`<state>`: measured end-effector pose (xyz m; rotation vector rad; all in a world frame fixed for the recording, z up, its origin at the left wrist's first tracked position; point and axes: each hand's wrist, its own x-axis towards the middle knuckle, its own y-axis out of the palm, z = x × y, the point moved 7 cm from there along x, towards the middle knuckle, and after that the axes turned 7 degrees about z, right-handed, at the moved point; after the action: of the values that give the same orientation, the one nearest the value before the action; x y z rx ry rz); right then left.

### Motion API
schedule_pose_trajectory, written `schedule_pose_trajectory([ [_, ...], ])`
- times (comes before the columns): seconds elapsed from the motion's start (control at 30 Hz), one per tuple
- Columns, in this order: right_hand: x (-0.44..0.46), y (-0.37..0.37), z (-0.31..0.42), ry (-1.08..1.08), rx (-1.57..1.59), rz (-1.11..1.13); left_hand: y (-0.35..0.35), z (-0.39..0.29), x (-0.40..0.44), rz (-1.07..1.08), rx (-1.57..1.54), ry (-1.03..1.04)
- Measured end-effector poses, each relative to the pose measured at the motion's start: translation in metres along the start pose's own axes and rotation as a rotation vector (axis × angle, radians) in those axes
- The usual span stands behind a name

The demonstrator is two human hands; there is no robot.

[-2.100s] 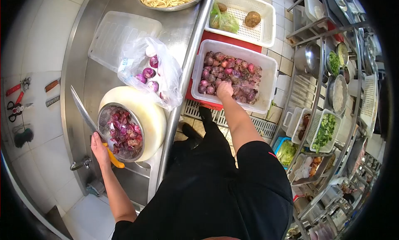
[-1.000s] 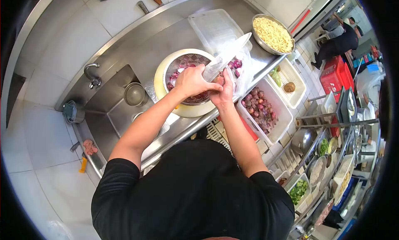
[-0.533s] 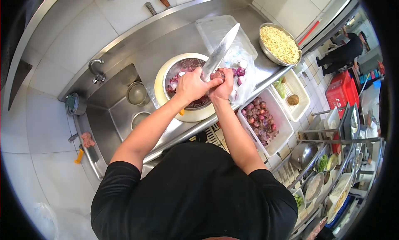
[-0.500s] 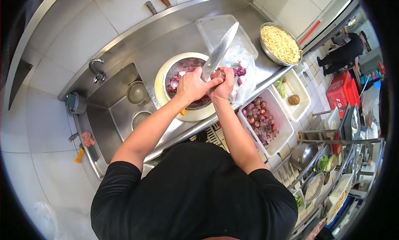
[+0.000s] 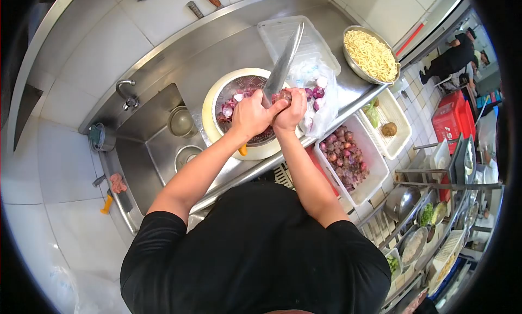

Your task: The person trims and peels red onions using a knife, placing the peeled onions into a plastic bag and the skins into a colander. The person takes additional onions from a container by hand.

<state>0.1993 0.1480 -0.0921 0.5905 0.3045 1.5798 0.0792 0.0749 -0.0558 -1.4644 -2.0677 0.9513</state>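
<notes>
My left hand (image 5: 252, 116) is closed round the large knife (image 5: 284, 61), whose blade points up and away and whose yellow handle end shows below the palm. Close beside it, my right hand (image 5: 290, 114) grips a reddish onion (image 5: 284, 95) against the blade's lower part. Both hands are over the right side of a perforated metal colander (image 5: 230, 84) holding purple onion skins and pieces. The colander rests on a round cream-coloured board (image 5: 209, 108). Just right of my hands, a clear plastic bag (image 5: 328, 111) holds several peeled onions (image 5: 318, 92).
A bowl of noodles (image 5: 371, 55) stands at the counter's far end, near a clear lid (image 5: 266, 32). The sink (image 5: 136, 167) is left. Below the counter edge are a crate of onions (image 5: 375, 183) and a white basket (image 5: 402, 123). A shelf rack and a distant person (image 5: 455, 55) are right.
My right hand has come from the onion crate to the knife, now with an onion. The view has swung round. Lately the blade has tilted more upright, and the distant person has shifted.
</notes>
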Motion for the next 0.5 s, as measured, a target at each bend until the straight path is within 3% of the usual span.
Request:
schedule_pose_trajectory([
  [0.1,0.007,-0.001,0.008,-0.258,-0.213,0.060,0.005,0.005,0.003,0.012,0.033,0.004],
  [0.2,0.011,0.005,-0.026,0.367,0.056,0.203,-0.003,0.005,0.008,0.014,0.037,0.060],
  [0.3,0.001,0.015,-0.029,0.844,0.048,0.297,-0.004,0.004,0.008,0.000,0.122,0.097],
  [0.33,-0.003,0.019,-0.022,0.805,0.078,0.244,-0.001,0.007,0.008,-0.003,0.081,0.075],
  [0.43,0.009,0.004,-0.025,0.034,-0.122,0.147,0.022,0.022,0.010,-0.020,-0.091,0.034],
  [0.47,0.008,-0.001,-0.044,0.164,0.118,0.132,0.033,0.031,0.009,-0.027,-0.182,0.030],
  [0.5,0.009,0.002,-0.044,0.156,0.013,0.160,0.034,0.030,0.009,-0.035,-0.271,0.026],
])
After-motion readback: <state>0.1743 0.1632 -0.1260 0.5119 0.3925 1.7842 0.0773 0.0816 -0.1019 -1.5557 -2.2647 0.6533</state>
